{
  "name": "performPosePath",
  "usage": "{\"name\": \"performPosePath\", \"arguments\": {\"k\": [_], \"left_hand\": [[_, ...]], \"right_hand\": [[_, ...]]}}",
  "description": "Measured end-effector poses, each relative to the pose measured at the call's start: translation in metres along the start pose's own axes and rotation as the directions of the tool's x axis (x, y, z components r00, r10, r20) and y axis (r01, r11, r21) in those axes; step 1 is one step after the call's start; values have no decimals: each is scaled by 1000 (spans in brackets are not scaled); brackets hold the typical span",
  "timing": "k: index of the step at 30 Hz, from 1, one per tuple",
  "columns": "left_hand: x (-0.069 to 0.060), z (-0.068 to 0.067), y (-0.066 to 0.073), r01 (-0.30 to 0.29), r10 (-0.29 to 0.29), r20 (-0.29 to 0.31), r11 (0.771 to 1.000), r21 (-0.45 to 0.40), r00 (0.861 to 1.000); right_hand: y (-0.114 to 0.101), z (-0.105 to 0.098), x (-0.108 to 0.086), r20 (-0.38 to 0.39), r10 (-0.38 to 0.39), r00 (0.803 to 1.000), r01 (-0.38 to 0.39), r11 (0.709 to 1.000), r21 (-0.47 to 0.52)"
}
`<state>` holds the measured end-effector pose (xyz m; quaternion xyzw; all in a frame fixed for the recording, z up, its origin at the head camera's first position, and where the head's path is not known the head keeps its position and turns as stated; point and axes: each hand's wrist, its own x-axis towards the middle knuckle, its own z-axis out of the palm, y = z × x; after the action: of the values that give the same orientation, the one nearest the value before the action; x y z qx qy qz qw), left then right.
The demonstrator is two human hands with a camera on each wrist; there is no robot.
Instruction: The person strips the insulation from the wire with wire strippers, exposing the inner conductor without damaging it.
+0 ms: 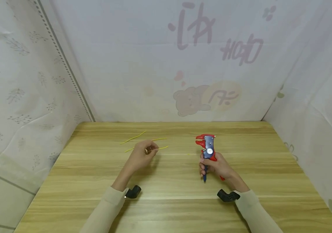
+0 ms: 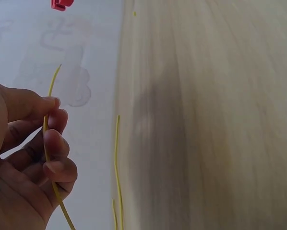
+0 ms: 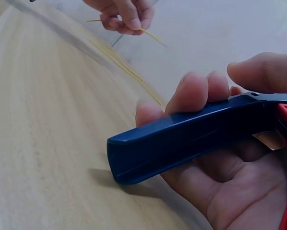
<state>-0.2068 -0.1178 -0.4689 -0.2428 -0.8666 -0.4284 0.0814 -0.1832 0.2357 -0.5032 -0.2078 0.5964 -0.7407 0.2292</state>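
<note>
My left hand pinches a thin yellow wire between thumb and fingers, above the table. In the left wrist view, the wire runs across the palm side of the fingers, and its short end looks darker at the tip. A wire stripper with a blue body and red jaws is in my right hand, its head pointing away from me. The jaws stand apart, with no wire seen between them. In the right wrist view, fingers wrap loosely round its blue handle.
Two more yellow wires lie on the wooden table: one far left, another wire partly behind my left hand. A tiny yellow scrap lies between my hands. Printed cloth hangs behind and at both sides.
</note>
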Motion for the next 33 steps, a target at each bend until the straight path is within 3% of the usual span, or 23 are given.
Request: {"name": "performPosePath", "arguments": {"k": [8,15,24,33], "left_hand": [[-8,-4,-10,93,-94,43,995,29,995],[-14,-11,-15,165,-170,86,984,66,982],[-20,-16,-25,218,-224,101,973,71,969],[-24,-21,-32,226,-240,94,964,140,966]], "right_hand": [[0,-8,-5,-8,-5,1000,5,999,38],[4,-17,-9,32,-30,999,28,997,77],[4,-26,-13,57,-42,997,34,990,135],[7,-28,-15,88,-74,993,55,978,200]]}}
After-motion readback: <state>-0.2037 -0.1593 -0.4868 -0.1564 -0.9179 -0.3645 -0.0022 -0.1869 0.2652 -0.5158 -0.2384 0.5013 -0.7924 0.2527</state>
